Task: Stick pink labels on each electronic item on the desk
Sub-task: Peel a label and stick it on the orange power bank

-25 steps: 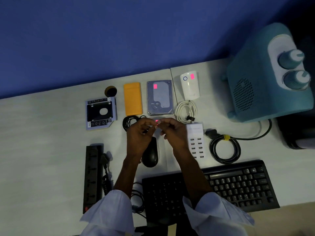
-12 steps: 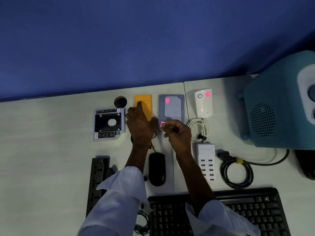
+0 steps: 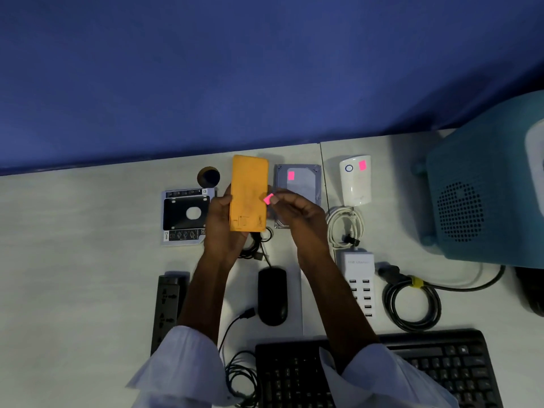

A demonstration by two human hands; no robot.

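Left hand [image 3: 223, 228] grips flat orange rectangular power bank [image 3: 249, 192]; right hand [image 3: 297, 210] pinches small pink paper label [image 3: 268, 199] just beside it.

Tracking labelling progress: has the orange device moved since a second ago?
Yes: left hand has lifted the orange device off the desk, beside the unmoved hard drive.

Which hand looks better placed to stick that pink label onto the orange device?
The right hand, probably: it pinches the pink label right beside the orange device, while the left hand grips and steadies that device.
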